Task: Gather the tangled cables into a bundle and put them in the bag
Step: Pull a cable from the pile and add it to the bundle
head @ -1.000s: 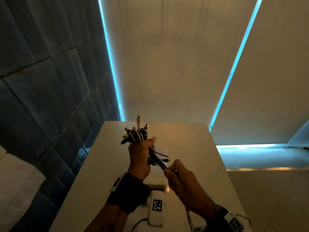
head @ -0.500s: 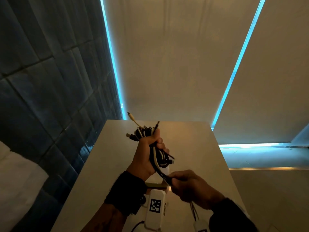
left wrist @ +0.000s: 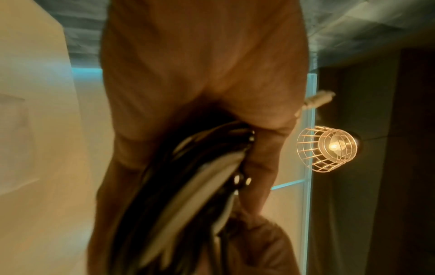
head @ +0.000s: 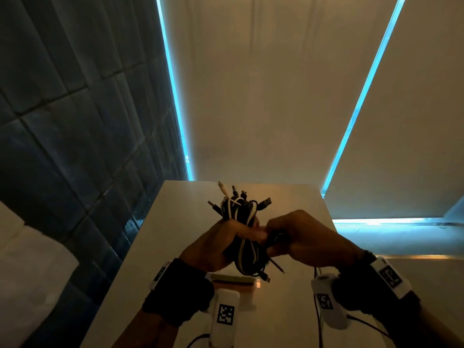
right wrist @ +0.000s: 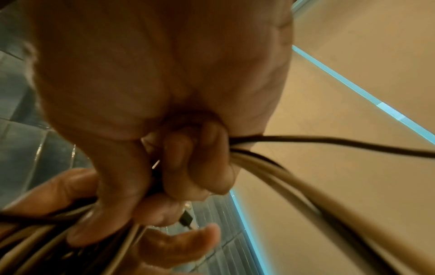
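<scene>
A bundle of black and white cables (head: 241, 222) is held upright above the pale table (head: 180, 222), plug ends sticking out of its top. My left hand (head: 226, 237) grips the bundle around its middle, thumb across the front; the left wrist view shows the cables (left wrist: 188, 186) running under my palm. My right hand (head: 296, 234) is pressed against the bundle's right side, fingers curled around a few strands. In the right wrist view those fingers (right wrist: 188, 163) clamp dark and light cables (right wrist: 294, 167). Loops hang below both hands. A flat pale object (head: 233, 278), possibly the bag, lies under the bundle.
A dark tiled wall (head: 75, 146) runs along the table's left edge. Blue light strips (head: 173, 96) frame the beige wall behind. A caged lamp (left wrist: 329, 147) glows in the left wrist view. Thin wires trail on the table near my wrists.
My right hand has risen from below the bundle to its right side and closed on strands there. The bundle has shifted right and looks tighter, with loops now hanging below my left hand.
</scene>
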Available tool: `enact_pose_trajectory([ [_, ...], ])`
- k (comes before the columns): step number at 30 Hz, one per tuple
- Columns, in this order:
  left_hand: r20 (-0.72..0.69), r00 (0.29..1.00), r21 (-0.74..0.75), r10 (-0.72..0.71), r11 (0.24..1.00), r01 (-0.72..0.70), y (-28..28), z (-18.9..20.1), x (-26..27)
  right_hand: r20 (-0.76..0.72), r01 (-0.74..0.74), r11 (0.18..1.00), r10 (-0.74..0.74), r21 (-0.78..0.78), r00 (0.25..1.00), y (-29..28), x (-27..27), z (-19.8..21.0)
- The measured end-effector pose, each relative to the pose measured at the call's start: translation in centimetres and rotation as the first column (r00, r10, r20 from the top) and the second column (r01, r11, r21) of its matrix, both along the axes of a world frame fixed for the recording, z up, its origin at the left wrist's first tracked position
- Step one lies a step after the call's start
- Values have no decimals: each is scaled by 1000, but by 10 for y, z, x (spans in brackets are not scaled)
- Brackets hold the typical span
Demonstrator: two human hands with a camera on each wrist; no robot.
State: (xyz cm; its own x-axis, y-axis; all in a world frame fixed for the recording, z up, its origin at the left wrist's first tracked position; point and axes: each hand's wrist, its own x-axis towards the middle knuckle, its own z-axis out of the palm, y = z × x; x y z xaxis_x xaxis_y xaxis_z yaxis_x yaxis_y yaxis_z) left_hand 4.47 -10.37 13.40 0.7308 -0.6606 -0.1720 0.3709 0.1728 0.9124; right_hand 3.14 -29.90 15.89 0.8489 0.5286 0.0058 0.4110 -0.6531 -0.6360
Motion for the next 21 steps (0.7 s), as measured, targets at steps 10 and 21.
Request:
enact_pose_trajectory([
  [10, -11, 1000, 13, -23, 1000, 23, -8, -4, -6, -84, 110, 991, -104, 70, 991, 1, 20, 8],
  [21, 55, 998, 142, -31, 990, 23, -7, -11, -5, -369, -26, 999, 16, -22, 929, -30, 47, 21],
])
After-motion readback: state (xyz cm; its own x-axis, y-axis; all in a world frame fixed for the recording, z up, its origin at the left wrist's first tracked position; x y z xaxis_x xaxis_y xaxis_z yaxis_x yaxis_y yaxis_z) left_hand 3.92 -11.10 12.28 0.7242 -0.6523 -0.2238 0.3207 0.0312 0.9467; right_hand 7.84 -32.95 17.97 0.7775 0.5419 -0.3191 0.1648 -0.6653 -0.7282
